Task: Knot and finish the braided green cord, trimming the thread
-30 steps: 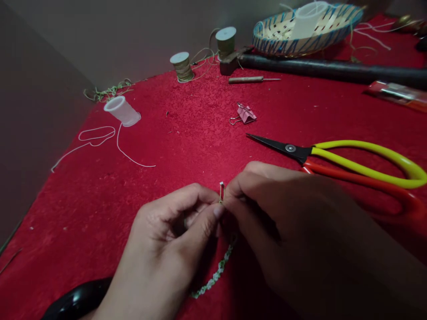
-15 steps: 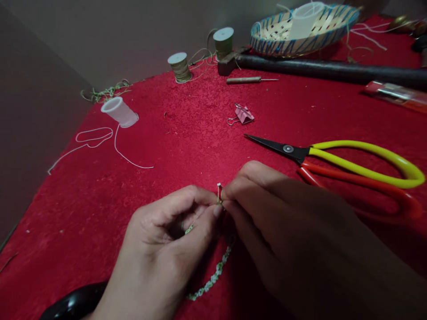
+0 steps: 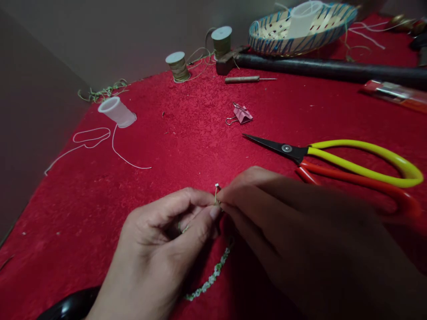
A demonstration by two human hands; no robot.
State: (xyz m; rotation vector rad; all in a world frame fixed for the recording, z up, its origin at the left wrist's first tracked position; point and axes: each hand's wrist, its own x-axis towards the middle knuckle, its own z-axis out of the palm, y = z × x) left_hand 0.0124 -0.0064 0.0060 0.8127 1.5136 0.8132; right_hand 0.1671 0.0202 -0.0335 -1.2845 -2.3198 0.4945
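Nearer the wearer than the scissors (image 3: 287, 149), the left hand (image 3: 163, 242) is pinching a thin green cord (image 3: 215, 195), presumably bracing its short upright length. The right hand (image 3: 282, 215) is pinching there too, likely working against that brace, though shadow is hiding its exact grip. A green-and-white bead strand (image 3: 212, 278) is lying left of the scissors, nearer the wearer.

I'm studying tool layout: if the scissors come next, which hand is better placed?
Probably the right hand: the scissors lie just beyond it, on its own side; the left hand is farther off.
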